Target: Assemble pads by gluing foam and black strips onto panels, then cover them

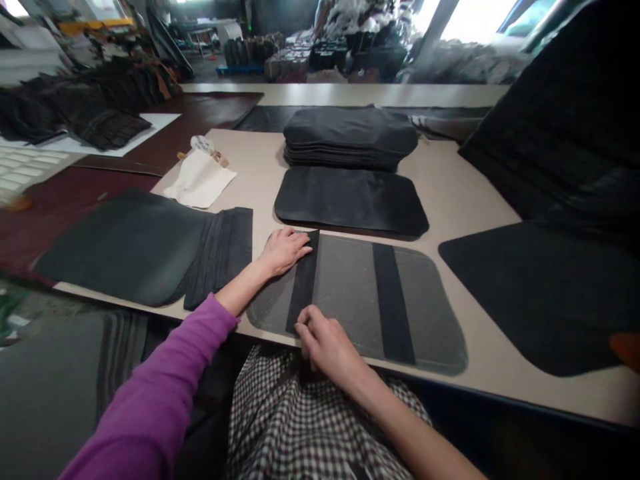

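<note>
A grey rounded panel [350,293] lies flat at the near edge of the beige table [460,193]. Two black strips run across it: a left strip [304,280] and a right strip [393,300]. My left hand [283,250] lies flat with fingers stretched out, pressing the far end of the left strip. My right hand [323,337] rests on the strip's near end, fingers curled and pressed down on it.
Beyond the panel lie a single black panel [350,200] and a stack of black panels [350,137]. A fanned pile of dark pieces [150,247] sits left, a white cloth [200,180] behind it. A large black sheet [540,293] lies right.
</note>
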Available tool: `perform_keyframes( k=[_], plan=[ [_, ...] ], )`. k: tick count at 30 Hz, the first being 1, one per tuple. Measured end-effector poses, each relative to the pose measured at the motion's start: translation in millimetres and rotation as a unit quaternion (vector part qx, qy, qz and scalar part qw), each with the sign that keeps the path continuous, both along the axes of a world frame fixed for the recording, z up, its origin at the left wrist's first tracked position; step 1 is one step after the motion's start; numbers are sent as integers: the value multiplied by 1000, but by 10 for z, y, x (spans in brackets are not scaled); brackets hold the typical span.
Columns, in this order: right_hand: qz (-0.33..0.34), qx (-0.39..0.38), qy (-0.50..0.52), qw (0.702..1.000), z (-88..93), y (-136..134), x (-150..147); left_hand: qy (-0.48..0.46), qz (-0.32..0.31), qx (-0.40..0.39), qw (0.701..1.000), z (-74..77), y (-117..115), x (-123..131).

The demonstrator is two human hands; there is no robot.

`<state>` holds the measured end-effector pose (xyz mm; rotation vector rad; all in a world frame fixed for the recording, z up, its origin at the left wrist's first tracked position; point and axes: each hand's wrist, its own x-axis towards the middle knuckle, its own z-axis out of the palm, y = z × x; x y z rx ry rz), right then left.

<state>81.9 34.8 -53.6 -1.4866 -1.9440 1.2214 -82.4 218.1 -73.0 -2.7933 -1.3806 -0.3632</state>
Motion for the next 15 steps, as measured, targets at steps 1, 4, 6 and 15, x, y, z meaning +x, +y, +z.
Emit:
perform_keyframes(
  k=[1,4,6,15],
  plan=[
    [1,0,6,1000,-11,-4,6,-2,0,1,1000,-4,-3,4],
    [-1,1,14,1000,-45,-19,19,-3,1,9,1000,-17,-25,13],
    [0,2,16,1000,-65,-30,27,-3,2,13,1000,-27,-40,16],
    [3,11,-6,1000,-61,-29,16,13,5,18,1000,-12,-55,11]
  ],
)
